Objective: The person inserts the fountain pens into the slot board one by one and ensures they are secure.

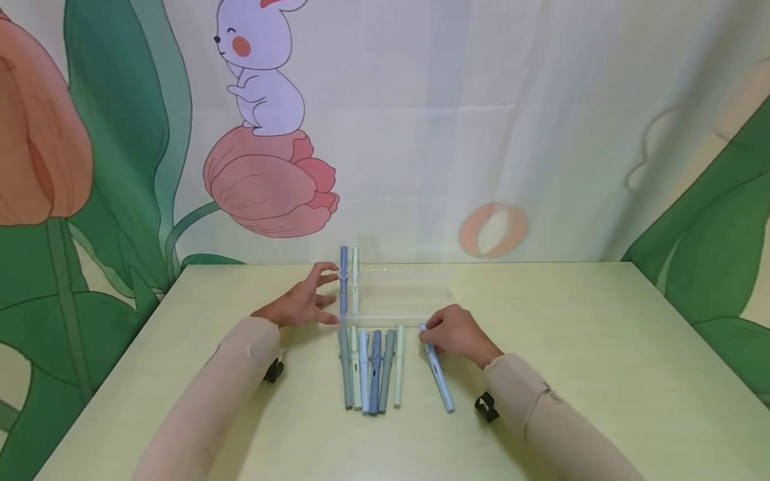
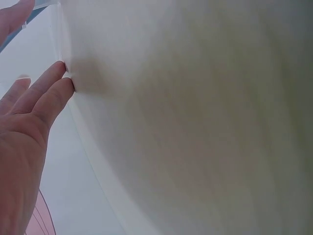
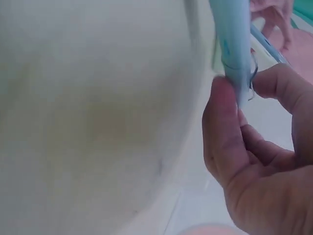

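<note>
A clear plastic tray (image 1: 409, 294) lies near the back of the table. Upright along its left end are a blue-violet pen (image 1: 343, 287) and a whitish pen (image 1: 355, 287), side by side. My left hand (image 1: 297, 304) is at the tray's left side with fingers spread, its fingertips (image 2: 62, 88) right at the edge. To the right of the other pens, my right hand (image 1: 454, 331) pinches a light blue pen (image 1: 442, 381) by its upper, clipped end between thumb and fingers. This pen slants down toward the front right.
Several capped pens lie in a row in front of the tray, among them a dark blue pen (image 1: 375, 374), a grey-green pen (image 1: 345, 374) and a pale green pen (image 1: 400, 367). A printed curtain (image 1: 409, 133) hangs behind the table's back edge.
</note>
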`<state>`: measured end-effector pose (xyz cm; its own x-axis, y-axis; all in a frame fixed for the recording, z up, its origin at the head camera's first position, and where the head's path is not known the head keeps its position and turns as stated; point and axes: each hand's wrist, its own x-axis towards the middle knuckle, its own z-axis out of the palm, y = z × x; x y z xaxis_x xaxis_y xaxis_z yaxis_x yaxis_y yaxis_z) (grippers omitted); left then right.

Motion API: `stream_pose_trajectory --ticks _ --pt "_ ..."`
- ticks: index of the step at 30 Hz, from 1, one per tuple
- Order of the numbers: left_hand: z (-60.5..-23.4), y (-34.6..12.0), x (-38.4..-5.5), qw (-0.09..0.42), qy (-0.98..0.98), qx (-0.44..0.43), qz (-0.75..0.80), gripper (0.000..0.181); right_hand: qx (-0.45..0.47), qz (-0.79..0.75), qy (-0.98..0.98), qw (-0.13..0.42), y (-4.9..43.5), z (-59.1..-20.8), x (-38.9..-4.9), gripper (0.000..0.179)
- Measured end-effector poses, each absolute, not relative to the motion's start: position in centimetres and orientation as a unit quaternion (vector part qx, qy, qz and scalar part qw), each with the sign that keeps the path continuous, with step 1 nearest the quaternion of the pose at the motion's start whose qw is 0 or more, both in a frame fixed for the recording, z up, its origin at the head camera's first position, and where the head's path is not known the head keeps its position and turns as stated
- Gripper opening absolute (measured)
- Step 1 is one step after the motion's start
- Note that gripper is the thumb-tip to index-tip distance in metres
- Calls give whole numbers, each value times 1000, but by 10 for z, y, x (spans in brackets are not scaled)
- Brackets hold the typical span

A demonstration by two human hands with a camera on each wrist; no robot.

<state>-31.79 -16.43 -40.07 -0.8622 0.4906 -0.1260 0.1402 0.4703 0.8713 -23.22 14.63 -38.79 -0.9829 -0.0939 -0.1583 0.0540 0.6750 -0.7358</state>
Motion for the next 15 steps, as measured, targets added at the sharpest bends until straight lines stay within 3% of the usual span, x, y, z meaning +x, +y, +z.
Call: stream_pose_trajectory --ticks 6,15 --pt "-398 -166 -318 187 836 191 479 100 -40 -505 856 99 158 -379 -242 25" --pt "-400 -167 -319 187 839 188 475 100 -106 -562 818 68 163 -355 -253 24"
